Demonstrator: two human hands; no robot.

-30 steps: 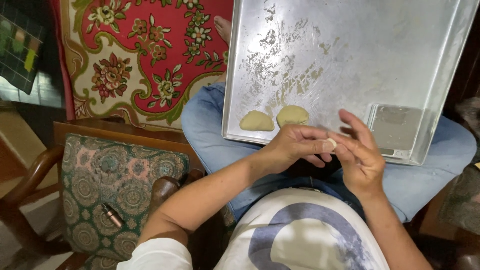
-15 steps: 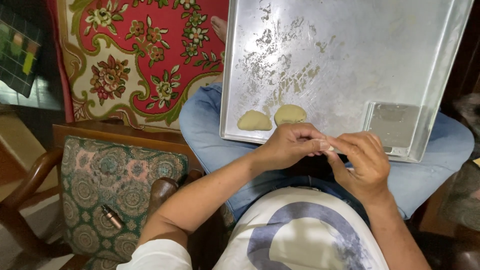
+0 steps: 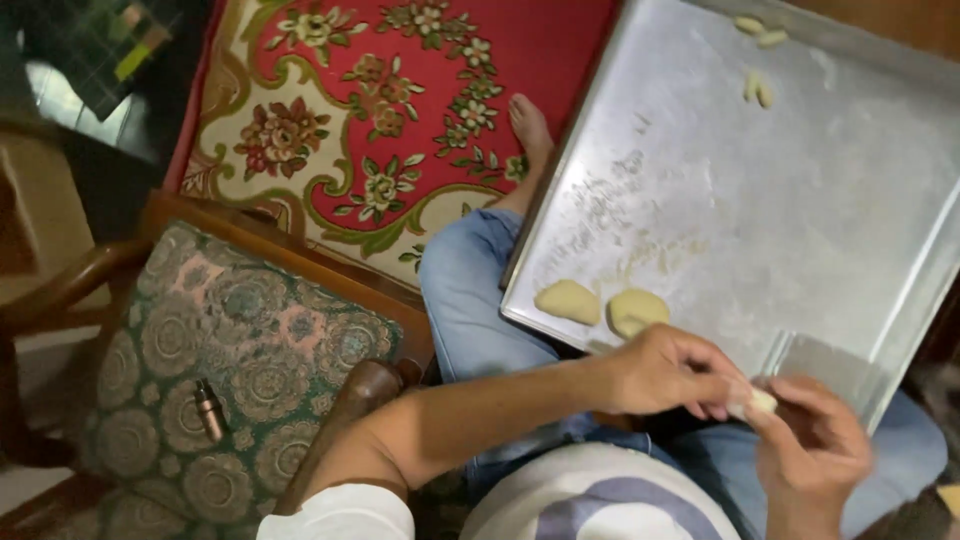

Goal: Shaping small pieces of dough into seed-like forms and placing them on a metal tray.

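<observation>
Leftmost, a small dark cylinder [image 3: 209,409] lies on the patterned chair cushion [image 3: 250,340]. Further right, two flattened dough pieces [image 3: 600,306] rest side by side at the near edge of the metal tray [image 3: 800,200] on the lap. The left hand [image 3: 665,372] and right hand [image 3: 815,450] meet below them, fingertips closed on a small dough lump [image 3: 762,401], at about 5 o'clock from those pieces. Its long axis cannot be told; both hands touch it.
</observation>
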